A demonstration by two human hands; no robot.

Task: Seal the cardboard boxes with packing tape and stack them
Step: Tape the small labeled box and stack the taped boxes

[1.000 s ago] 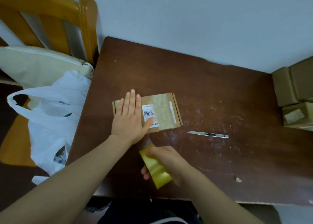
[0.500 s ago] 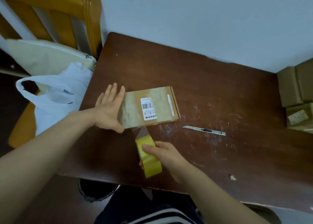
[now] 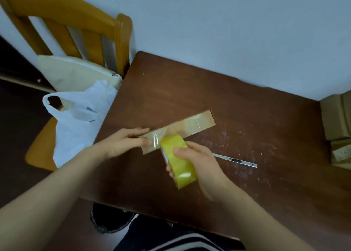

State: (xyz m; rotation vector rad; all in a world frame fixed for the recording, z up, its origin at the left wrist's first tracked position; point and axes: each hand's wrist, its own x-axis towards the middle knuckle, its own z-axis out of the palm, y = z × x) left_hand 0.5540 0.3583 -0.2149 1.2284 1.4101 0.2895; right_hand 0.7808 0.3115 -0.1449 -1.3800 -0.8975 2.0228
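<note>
Count on the bench (image 3: 190,83): one cardboard box (image 3: 191,125) in work, one tape roll (image 3: 178,161), one utility knife (image 3: 235,160). The box stands on edge near the middle of the bench, long narrow face turned up and running diagonally from near left to far right; clear tape glints along that face. Left hand (image 3: 121,142) holds the near-left end of the box, grip pinching it, fingers over the far side and thumb on the near side. Right hand (image 3: 197,161) carries the yellow tape roll, grip curled round it with the thumb on the outer band; the roll's upper edge meets the box just beside the left thumb, and a short glossy strip of tape (image 3: 155,140) lies across the box face there. The knife lies flat on the bench to the right of the right hand, apart from both hand and box. At the bench's right edge sit further cardboard boxes (image 3: 334,117), at least two, cut off by the frame so the full count cannot be told. Left of the bench: one wooden chair (image 3: 76,9), one pale cushion (image 3: 76,74) on its seat, one white plastic bag (image 3: 81,129) in front of the cushion.
</note>
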